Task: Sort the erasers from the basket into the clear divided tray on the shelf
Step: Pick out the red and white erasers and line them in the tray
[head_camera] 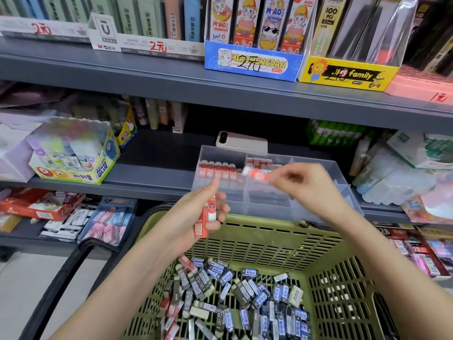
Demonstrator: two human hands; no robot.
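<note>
— What's in the basket (269, 225)?
— Loose erasers (232, 298), mostly blue and grey.
— And the tray (264, 204) on the shelf (152, 173)?
— A red row (218, 166) stands in its back left compartment, more in the back middle.
— The hands?
— The left hand (193, 217) grips a red eraser (208, 214) above the basket. The right hand (311, 187) pinches another eraser (257, 174), blurred, over the tray.

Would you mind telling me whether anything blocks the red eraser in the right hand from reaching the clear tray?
Nothing visible does. The right hand pinches the red eraser over the clear divided tray, whose top is open. The left hand, gripping a second eraser, is lower left, clear of it.
</note>
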